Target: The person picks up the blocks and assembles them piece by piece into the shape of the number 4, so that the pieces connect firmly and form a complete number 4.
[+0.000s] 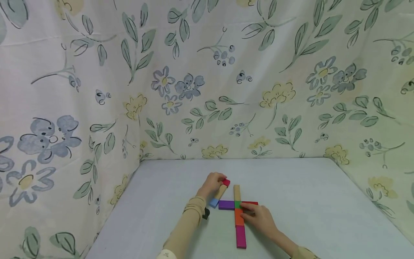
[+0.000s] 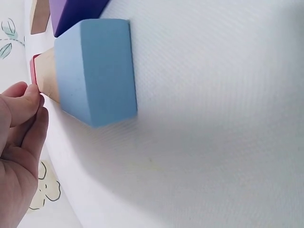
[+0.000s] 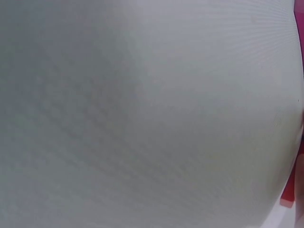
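Observation:
My left hand pinches a small red block at the upper end of a slanted row. Below it in that row lie a plain wooden block and a light blue block, large in the left wrist view. Just right of this row is a cross of blocks: wooden on top, green at the centre, purple left, long red right, orange and magenta below. My right hand touches the green and orange blocks with extended fingers, partly covering the long red block.
All blocks lie flat on a pale table. A floral curtain hangs behind the table and along both sides. A black wrist device shows beside my left sleeve. Mostly table surface fills the right wrist view.

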The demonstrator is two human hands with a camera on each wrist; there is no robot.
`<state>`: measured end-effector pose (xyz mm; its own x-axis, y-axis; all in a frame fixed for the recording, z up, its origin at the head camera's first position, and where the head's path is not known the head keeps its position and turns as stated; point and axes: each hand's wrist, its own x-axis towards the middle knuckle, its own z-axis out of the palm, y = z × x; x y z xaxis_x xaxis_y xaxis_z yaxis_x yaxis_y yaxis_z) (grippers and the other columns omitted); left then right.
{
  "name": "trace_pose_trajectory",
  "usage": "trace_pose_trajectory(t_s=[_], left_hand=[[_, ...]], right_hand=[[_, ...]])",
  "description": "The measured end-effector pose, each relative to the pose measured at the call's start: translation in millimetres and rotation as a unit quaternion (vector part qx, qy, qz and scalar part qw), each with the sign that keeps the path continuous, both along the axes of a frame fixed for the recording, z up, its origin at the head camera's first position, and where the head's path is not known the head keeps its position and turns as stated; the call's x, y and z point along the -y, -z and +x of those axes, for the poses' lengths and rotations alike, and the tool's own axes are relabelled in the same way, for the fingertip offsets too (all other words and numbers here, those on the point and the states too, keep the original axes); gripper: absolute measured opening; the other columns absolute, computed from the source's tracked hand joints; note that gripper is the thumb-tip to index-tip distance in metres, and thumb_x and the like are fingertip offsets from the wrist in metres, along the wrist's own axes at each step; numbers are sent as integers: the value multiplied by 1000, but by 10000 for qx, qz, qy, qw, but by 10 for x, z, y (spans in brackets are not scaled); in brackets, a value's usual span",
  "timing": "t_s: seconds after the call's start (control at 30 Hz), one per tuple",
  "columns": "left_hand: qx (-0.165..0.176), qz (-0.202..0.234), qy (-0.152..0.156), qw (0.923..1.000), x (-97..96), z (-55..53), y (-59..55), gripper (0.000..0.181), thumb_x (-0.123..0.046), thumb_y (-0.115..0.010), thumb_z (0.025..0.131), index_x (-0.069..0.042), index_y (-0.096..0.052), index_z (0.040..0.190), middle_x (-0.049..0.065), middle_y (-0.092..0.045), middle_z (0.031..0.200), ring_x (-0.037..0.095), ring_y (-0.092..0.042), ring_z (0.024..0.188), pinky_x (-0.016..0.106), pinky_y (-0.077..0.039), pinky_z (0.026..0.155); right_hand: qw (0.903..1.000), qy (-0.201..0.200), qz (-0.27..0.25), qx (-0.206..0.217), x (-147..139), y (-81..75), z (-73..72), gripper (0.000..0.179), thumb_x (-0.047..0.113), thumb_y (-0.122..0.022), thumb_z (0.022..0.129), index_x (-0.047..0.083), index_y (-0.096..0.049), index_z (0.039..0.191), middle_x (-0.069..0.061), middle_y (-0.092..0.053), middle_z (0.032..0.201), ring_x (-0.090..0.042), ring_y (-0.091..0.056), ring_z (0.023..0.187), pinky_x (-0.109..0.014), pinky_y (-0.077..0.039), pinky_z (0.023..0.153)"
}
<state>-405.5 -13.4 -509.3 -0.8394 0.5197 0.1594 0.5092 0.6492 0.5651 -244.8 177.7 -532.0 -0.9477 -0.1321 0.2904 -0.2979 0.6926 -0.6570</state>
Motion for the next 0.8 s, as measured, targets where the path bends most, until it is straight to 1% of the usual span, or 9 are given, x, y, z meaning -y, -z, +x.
trace_pose_trajectory(t_s=[0.17,0.37,0.47,0.67,0.8], left_hand=[[24,-24,-104,9999,16,-6,5,29,5,-59,86,-4,-69,113,10,-70,112,25,-62,110,36,-50,94],[196,-118,-305,9993,51,29,-26,29,4,-58,88,-6,-69,114,9,-69,114,25,-60,112,38,-48,96],[177,-140,-348,9991,73,42,-31,30,3,-58,88,-6,-69,114,9,-69,114,26,-60,111,39,-48,96],[-153,-142,-331,9992,107,57,-2,29,3,-60,87,-5,-69,114,9,-70,113,26,-62,107,37,-50,92],[-460,-120,-261,9985,84,75,4,27,-2,-61,89,-4,-68,114,9,-70,113,25,-63,105,36,-50,91]], right_hand=[[10000,-15,16,-10,13,6,-28,34,16,-77,77,10,-72,110,-4,-74,101,-13,-69,80,-18,-54,69],[10000,-71,30,27,43,20,-58,34,17,-77,77,11,-71,110,-3,-74,102,-13,-69,81,-17,-53,69],[9999,-85,34,64,58,25,-70,34,18,-77,78,11,-71,110,-3,-74,102,-13,-69,81,-17,-53,68],[9998,-124,93,90,74,36,-97,34,19,-77,78,11,-71,110,-3,-74,102,-13,-69,81,-18,-53,68],[9992,-44,385,-73,44,29,-91,34,22,-78,77,13,-72,109,0,-74,99,-9,-67,78,-17,-52,67]])
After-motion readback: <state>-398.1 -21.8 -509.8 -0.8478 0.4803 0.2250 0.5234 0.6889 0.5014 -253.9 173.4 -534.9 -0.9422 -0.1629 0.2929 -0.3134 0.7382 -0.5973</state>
